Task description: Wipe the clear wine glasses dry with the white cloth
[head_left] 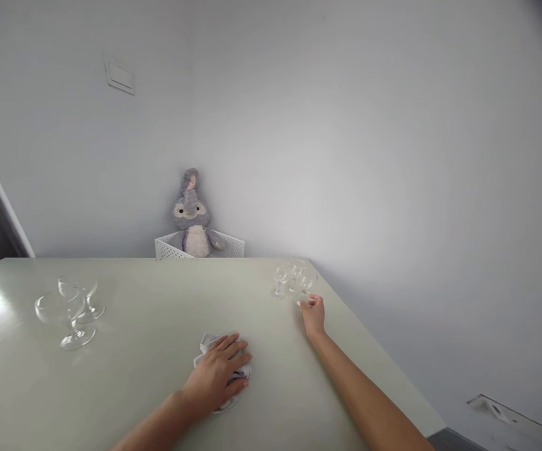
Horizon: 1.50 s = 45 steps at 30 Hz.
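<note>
My left hand [218, 374] lies palm down with its fingers spread over a crumpled white cloth or paper [208, 341]. Most of that white piece is hidden by the hand, and a curved clear rim [227, 406] shows below it. Farther off to the right, my right hand [314, 316] has its fingers curled at the foot of a small stemmed glass [306, 283]. The fingertips seem to pinch that foot. Close beside it stand another small stemmed glass [280, 277] and a third small glass [295, 274], both upright.
Two wide stemmed glasses stand on the left: a nearer glass [71, 316] and a farther glass [87, 294]. The pale table [158, 313] meets the wall on the right. Behind its far edge, a plush rabbit [192, 216] sits in a white perforated basket [170, 248].
</note>
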### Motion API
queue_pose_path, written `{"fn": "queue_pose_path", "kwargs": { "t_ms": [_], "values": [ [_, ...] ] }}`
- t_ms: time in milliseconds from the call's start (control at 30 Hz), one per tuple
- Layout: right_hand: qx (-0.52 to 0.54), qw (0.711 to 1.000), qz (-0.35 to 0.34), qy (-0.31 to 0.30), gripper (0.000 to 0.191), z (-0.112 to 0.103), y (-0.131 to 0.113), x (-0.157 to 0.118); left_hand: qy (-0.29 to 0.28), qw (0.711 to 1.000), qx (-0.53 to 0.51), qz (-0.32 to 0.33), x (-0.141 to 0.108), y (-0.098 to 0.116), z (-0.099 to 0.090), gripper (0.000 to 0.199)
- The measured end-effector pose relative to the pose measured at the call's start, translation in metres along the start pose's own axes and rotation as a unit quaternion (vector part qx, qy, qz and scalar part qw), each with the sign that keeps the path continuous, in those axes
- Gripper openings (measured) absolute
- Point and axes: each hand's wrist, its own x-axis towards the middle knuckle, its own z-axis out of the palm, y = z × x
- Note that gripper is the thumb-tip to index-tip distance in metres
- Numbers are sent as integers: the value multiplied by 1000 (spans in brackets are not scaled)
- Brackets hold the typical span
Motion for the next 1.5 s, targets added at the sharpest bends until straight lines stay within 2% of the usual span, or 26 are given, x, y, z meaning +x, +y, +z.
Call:
{"fn": "queue_pose_path", "kwargs": {
  "t_ms": [67, 133, 233, 300, 367, 400, 433, 467, 500, 567, 600, 633, 700, 767, 867, 967, 1033, 1100, 1267, 1367, 1500],
  "values": [
    [-12, 999, -27, -20, 36, 0, -5, -15, 9, 1000, -11, -1, 0, 2, -1, 38],
    [-18, 995, -64, -73, 30, 6, -13, -26, 12, 1000, -18, -3, 0, 5, -1, 39],
    [-29, 985, -98, -139, 35, 21, -25, -31, 46, 998, -28, -21, -2, 9, -3, 42],
    [-39, 983, -102, -150, 41, 30, -30, -34, 116, 990, -45, -63, -2, 7, -7, 38],
    [-46, 982, -103, -153, 40, 36, -34, -43, 229, 960, -87, -136, -1, -1, -15, 31],
    [-49, 980, -113, -159, 38, 37, -37, -50, 298, 928, -122, -185, -1, -6, -20, 28],
    [-53, 975, -131, -171, 36, 37, -40, -58, 368, 883, -165, -239, -1, -13, -27, 26],
    [-60, 967, -161, -188, 34, 36, -44, -68, 437, 820, -223, -293, -2, -19, -34, 23],
    [-65, 955, -199, -210, 32, 34, -50, -80, 496, 746, -287, -340, -3, -26, -41, 20],
    [-73, 922, -279, -258, 27, 28, -67, -104, 568, 603, -396, -397, -7, -36, -52, 16],
    [-73, 905, -312, -280, 25, 25, -78, -116, 585, 551, -432, -410, -10, -39, -57, 16],
    [-72, 889, -340, -297, 24, 22, -88, -127, 596, 513, -455, -418, -14, -42, -60, 18],
    [-83, 864, -381, -319, 25, 20, -107, -145, 614, 461, -476, -430, -25, -46, -66, 21],
    [-121, 848, -403, -322, 27, 22, -118, -155, 635, 397, -499, -436, -40, -51, -73, 25],
    [-198, 837, -409, -303, 30, 27, -117, -160, 659, 304, -537, -431, -67, -64, -91, 29],
    [-237, 838, -401, -283, 35, 30, -106, -160, 655, 239, -592, -404, -91, -80, -110, 30],
    [-249, 845, -384, -278, 36, 32, -100, -159, 640, 218, -634, -375, -101, -87, -119, 37],
    [-266, 851, -343, -297, 40, 33, -95, -156, 623, 212, -669, -344, -106, -92, -124, 46],
    [-251, 863, -244, -364, 45, 34, -83, -145, 598, 232, -714, -281, -112, -107, -129, 52],
    [-212, 873, -197, -392, 35, 34, -79, -139, 595, 246, -724, -246, -114, -118, -132, 49],
    [-162, 885, -160, -406, 19, 34, -79, -133, 602, 238, -726, -233, -112, -126, -135, 39]
  ]
}}
